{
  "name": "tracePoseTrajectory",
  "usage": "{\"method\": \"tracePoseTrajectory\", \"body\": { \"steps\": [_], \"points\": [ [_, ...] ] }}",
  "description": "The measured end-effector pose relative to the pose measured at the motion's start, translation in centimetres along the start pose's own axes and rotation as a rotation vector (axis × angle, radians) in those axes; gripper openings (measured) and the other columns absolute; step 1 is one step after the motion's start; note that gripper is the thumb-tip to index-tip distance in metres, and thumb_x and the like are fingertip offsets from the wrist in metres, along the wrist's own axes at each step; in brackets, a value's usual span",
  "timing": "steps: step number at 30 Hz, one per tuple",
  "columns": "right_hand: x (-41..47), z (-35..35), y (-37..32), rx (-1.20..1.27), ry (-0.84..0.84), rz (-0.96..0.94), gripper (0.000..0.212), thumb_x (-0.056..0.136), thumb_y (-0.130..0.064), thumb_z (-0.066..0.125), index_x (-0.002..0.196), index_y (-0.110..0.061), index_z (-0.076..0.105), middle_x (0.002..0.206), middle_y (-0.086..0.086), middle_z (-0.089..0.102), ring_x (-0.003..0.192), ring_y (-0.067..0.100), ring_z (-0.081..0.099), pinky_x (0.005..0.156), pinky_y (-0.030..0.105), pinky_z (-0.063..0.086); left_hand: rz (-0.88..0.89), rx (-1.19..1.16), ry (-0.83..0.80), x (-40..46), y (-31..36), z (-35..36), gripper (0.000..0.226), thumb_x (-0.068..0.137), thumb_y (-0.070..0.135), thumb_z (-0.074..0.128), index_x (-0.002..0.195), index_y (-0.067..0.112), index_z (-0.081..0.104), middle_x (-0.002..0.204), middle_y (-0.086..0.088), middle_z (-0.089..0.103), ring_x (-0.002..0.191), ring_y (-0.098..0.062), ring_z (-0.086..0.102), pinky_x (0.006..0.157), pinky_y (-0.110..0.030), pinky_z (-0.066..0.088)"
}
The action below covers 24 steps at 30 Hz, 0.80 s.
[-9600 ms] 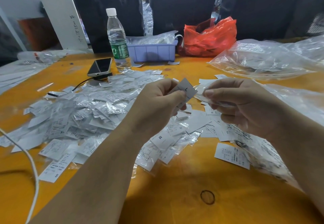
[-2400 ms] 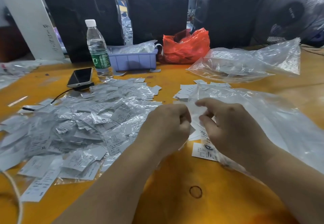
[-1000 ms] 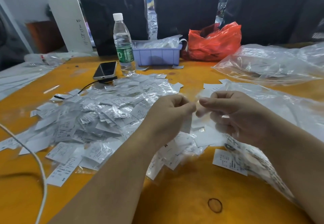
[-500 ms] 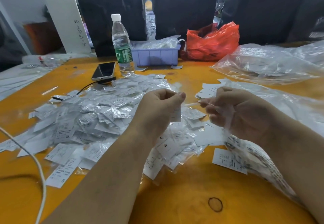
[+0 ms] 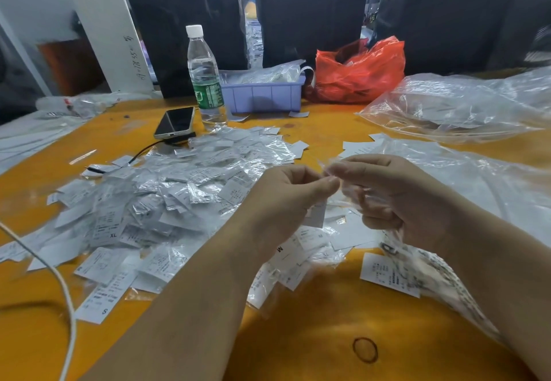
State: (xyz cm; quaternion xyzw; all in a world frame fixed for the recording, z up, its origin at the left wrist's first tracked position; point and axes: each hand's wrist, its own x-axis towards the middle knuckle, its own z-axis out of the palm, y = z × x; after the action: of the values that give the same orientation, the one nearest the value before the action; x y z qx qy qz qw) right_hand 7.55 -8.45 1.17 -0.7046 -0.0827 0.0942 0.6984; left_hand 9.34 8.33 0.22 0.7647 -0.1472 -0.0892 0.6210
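My left hand (image 5: 286, 198) pinches a white paper size tag (image 5: 315, 215) that hangs below its fingers. My right hand (image 5: 396, 198) pinches a small clear plastic sleeve (image 5: 347, 194) right beside it, fingertips of both hands almost touching above the orange table (image 5: 313, 336). A big heap of bagged white tags (image 5: 167, 201) covers the table to the left of my hands. Loose white tags (image 5: 387, 274) lie under and to the right of my hands.
A water bottle (image 5: 205, 79) and a phone (image 5: 175, 122) on a black cable stand behind the heap. Further back are a purple tray (image 5: 262, 97) and a red plastic bag (image 5: 357, 73). Large clear bags (image 5: 459, 106) lie at right. A white cable (image 5: 64, 288) crosses the lower left.
My hands have come closer together, so the tag in the left hand and the sleeve in the right now meet. The heap and the other items have not moved.
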Motion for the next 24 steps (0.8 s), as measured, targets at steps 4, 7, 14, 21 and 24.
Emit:
{"method": "tracePoseTrajectory", "body": {
  "steps": [4, 7, 14, 21, 24],
  "points": [
    [-0.1, 0.2, 0.0, -0.091, 0.089, -0.017, 0.028, 0.064, -0.029, 0.077, 0.086, -0.011, 0.074, 0.048, -0.005, 0.040, 0.039, 0.008, 0.024, 0.037, 0.018, 0.021, -0.019, 0.053, -0.001, 0.1, -0.1, 0.0, 0.023, 0.084, 0.035, 0.072, 0.063, 0.027, 0.069, 0.060, 0.012, 0.061, 0.055, -0.001, 0.053, 0.061, -0.027, 0.039],
    [0.0, 0.0, 0.3, -0.059, 0.168, 0.003, 0.011, 0.081, -0.015, 0.070, 0.086, -0.005, 0.071, 0.044, -0.006, 0.037, 0.038, 0.008, 0.022, 0.037, 0.019, 0.020, -0.059, 0.085, 0.020, 0.1, -0.1, -0.1, 0.018, 0.084, 0.035, 0.072, 0.069, 0.024, 0.071, 0.067, 0.009, 0.064, 0.057, -0.001, 0.055, 0.060, -0.027, 0.039],
    [-0.1, 0.1, 0.3, -0.067, 0.177, -0.006, 0.012, 0.089, -0.010, 0.064, 0.085, 0.002, 0.065, 0.048, -0.007, 0.056, 0.035, 0.005, 0.023, 0.034, 0.015, 0.021, -0.026, -0.089, 0.192, 0.6, 0.3, -1.3, 0.026, 0.089, 0.004, 0.054, 0.084, 0.021, 0.073, 0.086, 0.003, 0.069, 0.078, -0.017, 0.059, 0.069, -0.035, 0.053],
    [-0.4, 0.5, 0.1, -0.080, -0.011, -0.011, 0.028, 0.067, -0.024, 0.074, 0.079, -0.001, 0.062, 0.051, -0.002, 0.062, 0.033, 0.005, 0.022, 0.036, 0.013, 0.021, 0.075, -0.239, 0.281, 0.5, 0.3, -1.3, 0.028, 0.092, -0.002, 0.057, 0.103, 0.024, 0.061, 0.095, -0.006, 0.059, 0.080, -0.021, 0.061, 0.063, -0.032, 0.058],
    [-0.5, 0.7, 0.2, -0.092, -0.058, -0.037, 0.019, 0.066, -0.025, 0.076, 0.069, -0.009, 0.067, 0.057, 0.004, 0.064, 0.036, 0.008, 0.022, 0.038, 0.015, 0.019, 0.109, -0.314, 0.306, 0.4, 0.4, -1.4, 0.031, 0.092, -0.002, 0.059, 0.105, 0.026, 0.058, 0.099, -0.012, 0.059, 0.082, -0.022, 0.065, 0.059, -0.030, 0.058]
  ]
}}
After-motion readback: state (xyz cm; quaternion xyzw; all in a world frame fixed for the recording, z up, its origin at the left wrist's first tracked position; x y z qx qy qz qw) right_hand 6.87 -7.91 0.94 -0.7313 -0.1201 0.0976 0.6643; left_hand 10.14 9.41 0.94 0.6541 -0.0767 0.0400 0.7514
